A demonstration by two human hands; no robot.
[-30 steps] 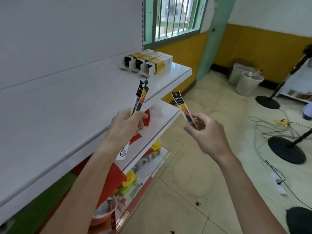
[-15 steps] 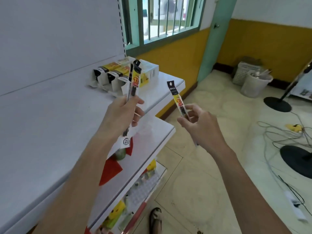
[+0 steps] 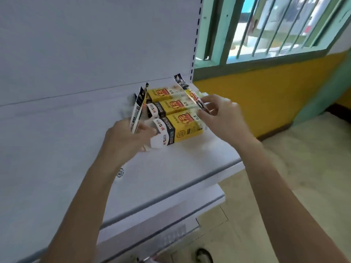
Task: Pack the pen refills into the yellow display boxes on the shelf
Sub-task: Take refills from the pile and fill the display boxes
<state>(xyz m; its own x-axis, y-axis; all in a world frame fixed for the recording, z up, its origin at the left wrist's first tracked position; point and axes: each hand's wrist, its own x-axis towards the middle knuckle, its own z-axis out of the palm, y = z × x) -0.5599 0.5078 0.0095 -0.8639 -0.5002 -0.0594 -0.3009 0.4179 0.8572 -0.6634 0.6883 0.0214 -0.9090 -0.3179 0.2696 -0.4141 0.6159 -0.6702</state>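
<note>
Three yellow display boxes (image 3: 178, 114) lie side by side on the top white shelf (image 3: 171, 168), their open white ends facing left. My left hand (image 3: 127, 139) grips a small bunch of packaged pen refills (image 3: 137, 109), which stand upright just left of the box openings. My right hand (image 3: 222, 116) pinches a single packaged refill (image 3: 190, 92) that slants up and to the left above the boxes' right ends. Motion blurs both hands.
The shelf's white back panel (image 3: 95, 44) rises behind the boxes. A lower shelf edge (image 3: 190, 205) juts out below. To the right are a barred window (image 3: 275, 25), a yellow wall (image 3: 266, 92) and tiled floor (image 3: 303, 177). A sandalled foot (image 3: 204, 255) shows at the bottom.
The view has swung closer to the boxes. Both hands have moved forward to them: the left with its bunch to the open ends, the right with its single refill over the boxes.
</note>
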